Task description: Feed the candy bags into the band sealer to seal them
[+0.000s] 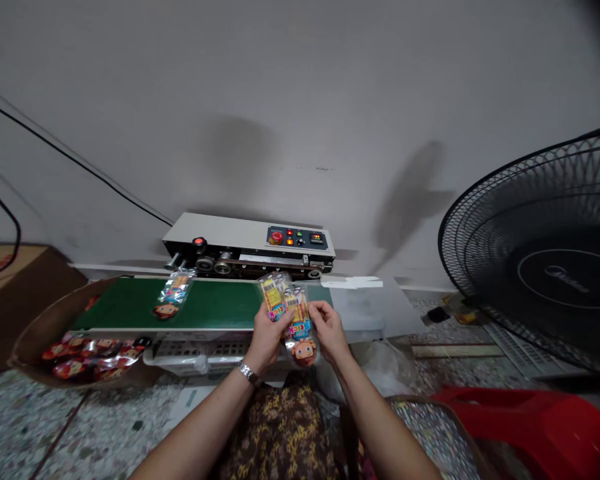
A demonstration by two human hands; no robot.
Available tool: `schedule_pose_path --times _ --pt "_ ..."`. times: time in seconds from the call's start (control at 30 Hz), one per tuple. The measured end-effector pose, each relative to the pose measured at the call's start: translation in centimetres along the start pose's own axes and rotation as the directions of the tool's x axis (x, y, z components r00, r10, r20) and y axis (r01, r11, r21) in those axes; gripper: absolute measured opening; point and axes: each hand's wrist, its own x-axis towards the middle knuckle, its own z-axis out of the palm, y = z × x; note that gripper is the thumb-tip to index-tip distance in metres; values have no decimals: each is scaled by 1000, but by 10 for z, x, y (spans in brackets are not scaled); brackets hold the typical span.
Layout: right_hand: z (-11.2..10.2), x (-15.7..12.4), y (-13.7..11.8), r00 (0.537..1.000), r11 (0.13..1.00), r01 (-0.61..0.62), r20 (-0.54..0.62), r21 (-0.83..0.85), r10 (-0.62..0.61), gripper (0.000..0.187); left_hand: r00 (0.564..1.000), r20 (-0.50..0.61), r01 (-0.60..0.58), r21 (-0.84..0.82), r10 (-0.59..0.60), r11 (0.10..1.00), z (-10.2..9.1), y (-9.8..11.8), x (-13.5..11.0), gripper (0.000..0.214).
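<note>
My left hand [265,339] is closed on clear plastic packets, its thumb lying across them. The front packet [300,325] has a yellow barcoded label, bright lettering and a cartoon face at its lower end; another packet [271,288] shows behind it to the left. At the front packet's right edge, the fingers of my right hand [327,328] are pinched together. Both hands are over the right part of a green conveyor belt [225,303]. A similar packet [174,293] lies on the belt's left part, below the rollers of a band sealing machine [225,233] with lit buttons.
At lower left, an open box [27,357] holds several packets under the belt's end. A white plastic basket [215,350] is below the belt. To the right are a large black fan [540,267] and a red plastic stool [545,427]. A cardboard box [15,300] stands far left.
</note>
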Motion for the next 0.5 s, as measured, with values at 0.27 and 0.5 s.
schedule_pose_path --times 0.27,0.5 --pt "-1 4 -1 972 987 53 -218 -151 -85 33 998 -53 -49 -41 46 998 0 -5 1 48" --pt "-35 37 26 931 937 -15 -346 -350 -114 37 996 -82 -45 -68 40 997 -8 -6 2 47"
